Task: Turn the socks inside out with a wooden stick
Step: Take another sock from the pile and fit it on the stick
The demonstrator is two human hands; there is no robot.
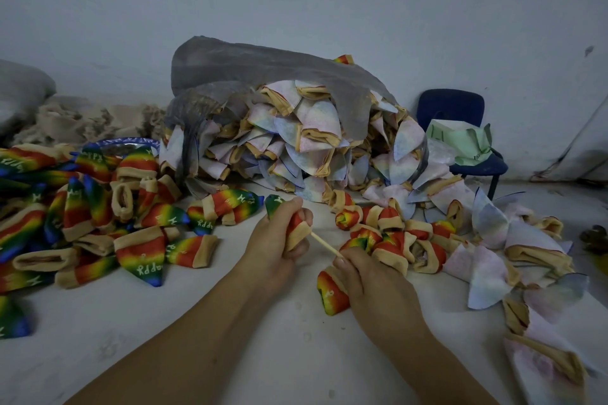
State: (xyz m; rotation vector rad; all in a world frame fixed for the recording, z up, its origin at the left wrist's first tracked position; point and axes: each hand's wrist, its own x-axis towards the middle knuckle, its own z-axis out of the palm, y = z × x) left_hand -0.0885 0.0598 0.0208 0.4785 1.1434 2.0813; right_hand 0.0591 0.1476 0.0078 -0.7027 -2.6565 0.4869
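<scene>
1. At the far left a heap of rainbow socks (98,223) lies on the pale floor (296,355), print outward and tan cuffs showing. I judge this to be the finished pile.
2. The left hand (276,243) is closed in a fist round one rainbow sock (296,227). Its green toe pokes out above the knuckles and its tan cuff faces right.
3. The wooden stick (325,245) slants from that cuff down to the right. Its far tip is hidden at or inside the cuff.
4. The right hand (371,283) pinches the stick's near end between thumb and fingertips. A second sock (332,294) shows under the palm; I cannot tell whether the hand holds it or it lies on the floor.
5. To do this step well, keep the stick in line with the sock's tube and its tip seated on the toe seam. Pin the cuff with the left fingers but leave the body loose enough to slide. Push evenly, since a skewed or forced thrust could poke through the knit.
6. Behind the hands a grey plastic bag (263,69) spills pale socks (312,141), and more trail off to the right (493,256). These are probably the supply yet to be worked.
</scene>
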